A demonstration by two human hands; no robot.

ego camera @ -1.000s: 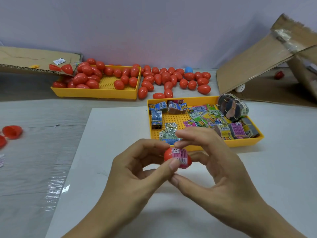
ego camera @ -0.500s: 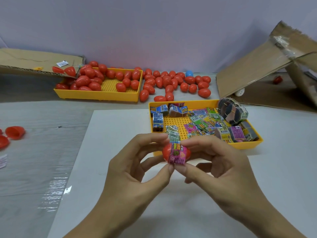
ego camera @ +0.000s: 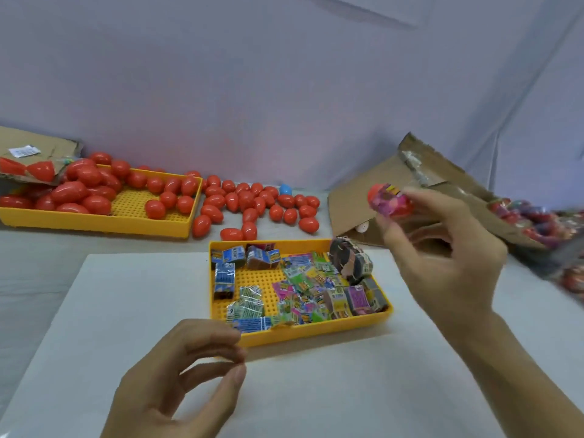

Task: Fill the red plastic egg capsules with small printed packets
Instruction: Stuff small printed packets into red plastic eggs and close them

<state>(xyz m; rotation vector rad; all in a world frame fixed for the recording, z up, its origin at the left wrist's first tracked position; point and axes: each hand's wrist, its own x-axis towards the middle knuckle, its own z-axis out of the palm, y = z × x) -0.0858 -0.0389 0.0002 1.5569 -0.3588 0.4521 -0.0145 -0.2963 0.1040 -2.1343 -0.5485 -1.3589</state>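
Right hand (ego camera: 442,257) raised above and to the right of the packet tray (ego camera: 316,335), fingertips pinching a red egg capsule (ego camera: 389,200) with a pink printed packet wrapped against its side; blurred, so cannot tell whether the capsule is closed. Grip here clenched on the capsule, thumb below, fingers above.

Left hand (ego camera: 177,374) low, just in front of the packet tray's near left corner, fingers loosely curled, thumb and forefinger near each other with nothing visible between them; grip released.

Packet tray yellow, pegged floor, resting on a white sheet (ego camera: 110,311) on the desk. Inside: blue printed packets (ego camera: 225,276) along the left wall, silver-white ones at the near edge, a jumble of green, pink and yellow ones in the middle, a dark banded bundle of packets (ego camera: 349,263) leaning at the far right corner.

Behind the packet tray, loose red egg capsules (ego camera: 252,203) scattered on the desk, one blue capsule (ego camera: 285,189) among them at the back. Behind and to the left, a second yellow tray (ego camera: 94,221) heaped with more red capsules, mostly at its left end. Farther left of that, a torn cardboard flap (ego camera: 38,150).

Right of the packet tray, behind the raised hand, an opened cardboard box (ego camera: 347,210); at the far right, a blurred heap of filled capsules (ego camera: 537,222) in the box.
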